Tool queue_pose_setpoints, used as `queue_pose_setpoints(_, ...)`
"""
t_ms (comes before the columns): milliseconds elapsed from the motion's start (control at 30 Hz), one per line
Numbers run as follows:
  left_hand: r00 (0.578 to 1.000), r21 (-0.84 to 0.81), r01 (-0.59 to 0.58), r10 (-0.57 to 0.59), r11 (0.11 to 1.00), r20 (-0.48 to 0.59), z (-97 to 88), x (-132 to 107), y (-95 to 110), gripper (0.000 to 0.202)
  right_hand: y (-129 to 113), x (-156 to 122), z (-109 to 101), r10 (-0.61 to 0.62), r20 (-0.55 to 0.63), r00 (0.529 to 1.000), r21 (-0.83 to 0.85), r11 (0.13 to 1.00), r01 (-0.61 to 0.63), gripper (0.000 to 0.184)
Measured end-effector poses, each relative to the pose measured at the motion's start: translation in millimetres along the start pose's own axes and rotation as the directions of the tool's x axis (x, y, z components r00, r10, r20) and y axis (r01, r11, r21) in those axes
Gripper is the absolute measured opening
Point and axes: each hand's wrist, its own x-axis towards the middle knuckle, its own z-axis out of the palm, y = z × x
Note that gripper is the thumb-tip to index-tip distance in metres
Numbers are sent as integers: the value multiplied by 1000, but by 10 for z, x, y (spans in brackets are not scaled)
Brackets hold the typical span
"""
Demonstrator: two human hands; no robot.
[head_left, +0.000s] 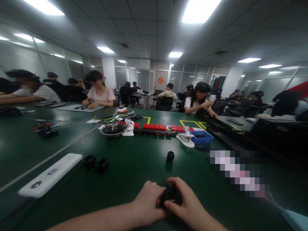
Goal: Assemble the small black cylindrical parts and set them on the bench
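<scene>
Low in the middle of the head view, a black, glossy, rounded part with a ring-like top (pixel 172 195) sits between my two hands. My right hand (pixel 189 200) curls around it from the right, with the thumb on the near side and fingers on the far side. My left hand (pixel 148 200) is closed against its left side, its fingertips partly hidden. Just beyond my hands a smaller black ring-shaped part (pixel 170 156) stands on the green table (pixel 134 160). Two more black rounded parts, a left one (pixel 89 161) and a right one (pixel 102 166), stand side by side to the left.
A long white power-bank-like device (pixel 51 175) lies at left. Across the middle are a black round dish (pixel 112 130), red blocks (pixel 155 126), a white clamp (pixel 186 138) and a blue bin (pixel 202 137). Tools (pixel 45 128) lie far left. Several people sit at tables beyond.
</scene>
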Motion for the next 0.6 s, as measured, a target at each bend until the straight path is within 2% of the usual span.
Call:
queue_pose_setpoints(267, 1000, -3, 15, -15, 1000, -14, -28, -6, 12, 24, 22, -34, -71, -116, 29, 993, -18, 993, 117, 47)
queue_pose_setpoints(433, 1000, -20, 12, -12, 1000, -18, -44, -16, 11, 27, 28, -78, -120, -104, 57, 993, 78, 992, 100, 55)
queue_pose_setpoints(600, 999, -16, -30, 29, 999, -41, -39, -38, -4, 31, 44, -75, -96, -97, -29, 995, 45, 994, 98, 66)
